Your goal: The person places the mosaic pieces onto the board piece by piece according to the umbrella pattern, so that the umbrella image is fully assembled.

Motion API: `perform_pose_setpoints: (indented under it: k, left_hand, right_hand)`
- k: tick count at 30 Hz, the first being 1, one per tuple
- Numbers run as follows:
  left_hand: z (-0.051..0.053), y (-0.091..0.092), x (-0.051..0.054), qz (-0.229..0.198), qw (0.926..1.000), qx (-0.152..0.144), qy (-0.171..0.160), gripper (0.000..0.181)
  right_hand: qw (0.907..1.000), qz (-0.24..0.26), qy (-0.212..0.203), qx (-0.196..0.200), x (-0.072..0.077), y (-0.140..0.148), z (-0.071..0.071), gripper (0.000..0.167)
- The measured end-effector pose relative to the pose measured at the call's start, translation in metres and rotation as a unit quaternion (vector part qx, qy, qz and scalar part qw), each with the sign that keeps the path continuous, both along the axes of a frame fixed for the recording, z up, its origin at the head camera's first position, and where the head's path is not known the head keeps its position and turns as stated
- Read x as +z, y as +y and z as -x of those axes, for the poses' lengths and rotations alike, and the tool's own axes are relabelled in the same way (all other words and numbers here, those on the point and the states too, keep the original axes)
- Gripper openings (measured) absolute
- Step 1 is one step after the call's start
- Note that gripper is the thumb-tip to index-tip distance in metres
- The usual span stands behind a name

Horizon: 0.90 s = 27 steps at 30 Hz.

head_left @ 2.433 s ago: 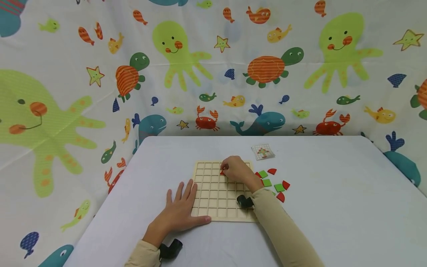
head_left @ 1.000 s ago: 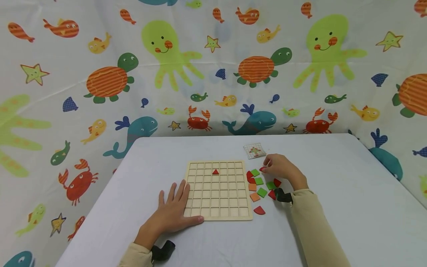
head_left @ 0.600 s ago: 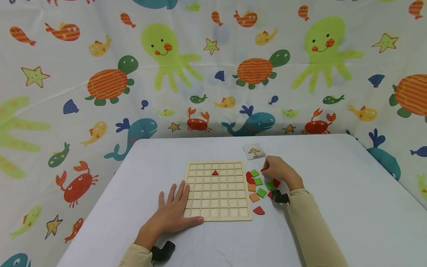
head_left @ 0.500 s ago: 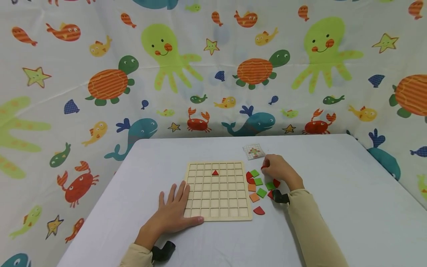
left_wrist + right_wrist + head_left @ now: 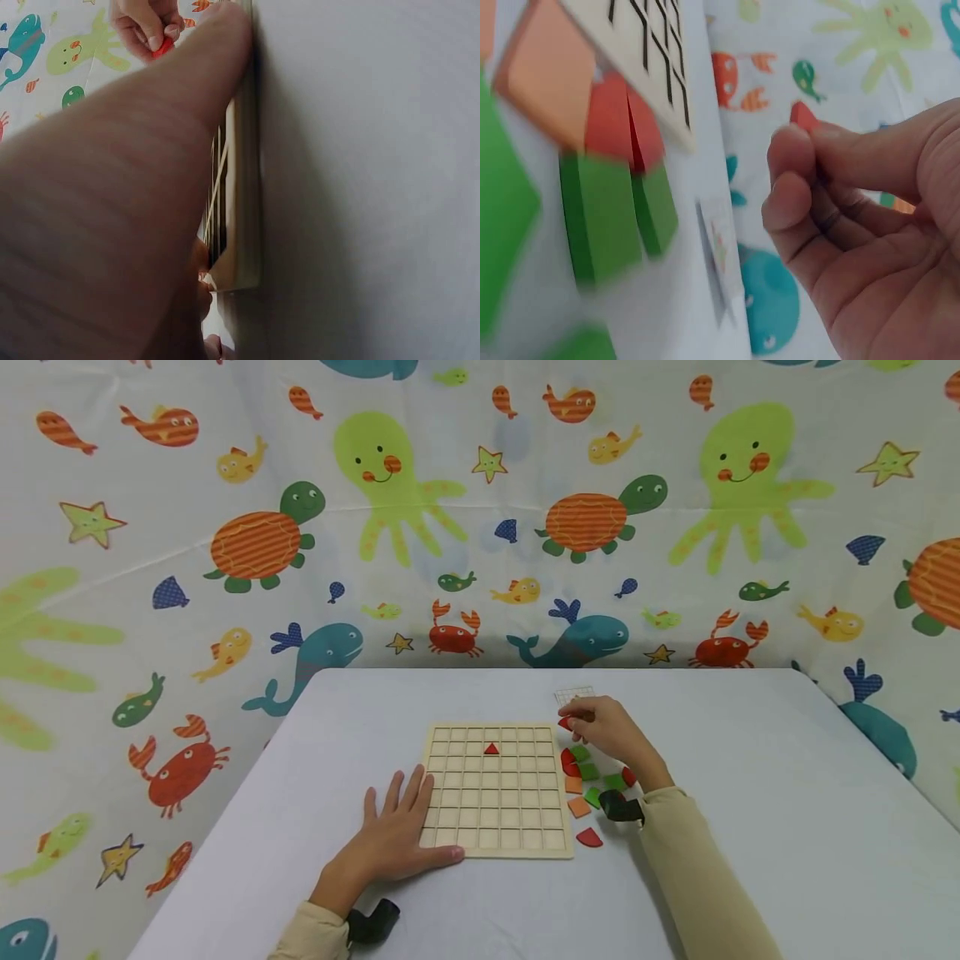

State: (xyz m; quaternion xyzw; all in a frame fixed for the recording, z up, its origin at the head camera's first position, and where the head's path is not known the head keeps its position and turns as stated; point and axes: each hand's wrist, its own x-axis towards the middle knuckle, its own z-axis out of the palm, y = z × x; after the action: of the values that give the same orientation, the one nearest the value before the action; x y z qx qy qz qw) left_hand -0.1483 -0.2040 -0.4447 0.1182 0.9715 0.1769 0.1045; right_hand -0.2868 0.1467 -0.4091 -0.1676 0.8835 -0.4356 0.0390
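My right hand [image 5: 611, 731] pinches a small red piece [image 5: 565, 723] between thumb and fingertips, off the table beyond the board's right edge. Only the tip of that red piece [image 5: 802, 116] shows above the fingers in the right wrist view. A pale wooden grid board [image 5: 498, 853] lies flat on the table. One red triangle [image 5: 491, 749] sits in a cell of its second row from the back. My left hand [image 5: 393, 839] rests with fingers spread at the board's left edge and thumb along its front edge.
Right of the board lie loose pieces: red quarter circles [image 5: 589, 837], orange squares [image 5: 579, 807] and green squares [image 5: 588, 772]. A gridded picture card [image 5: 573, 694] lies behind them, partly hidden by my right hand. A sea-animal curtain [image 5: 480, 543] hangs behind the table.
My right hand left the red triangle on the board and moved right to the loose pieces. It took a red piece there, lifted it and moved back left. The left hand stayed put.
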Motion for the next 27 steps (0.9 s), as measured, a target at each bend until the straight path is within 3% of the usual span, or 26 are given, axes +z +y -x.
perform_pose_setpoints:
  k: [6, 18, 27]
  left_hand:
    - [0.0, -0.002, 0.001, -0.001, 1.0, -0.005, -0.003, 0.125]
    - [0.005, 0.0, -0.002, 0.004, 0.9998, -0.017, -0.002, 0.125]
    - [0.003, -0.01, 0.0, 0.012, 0.9998, -0.015, -0.003, 0.125]
  right_hand:
    - [0.9987, 0.024, 0.017, 0.043, 0.005, -0.037, -0.004, 0.006]
    - [0.992, 0.025, 0.016, 0.123, 0.012, -0.097, -0.007, 0.019]
    - [0.9895, -0.003, 0.04, 0.139, 0.004, -0.125, -0.009, 0.02]
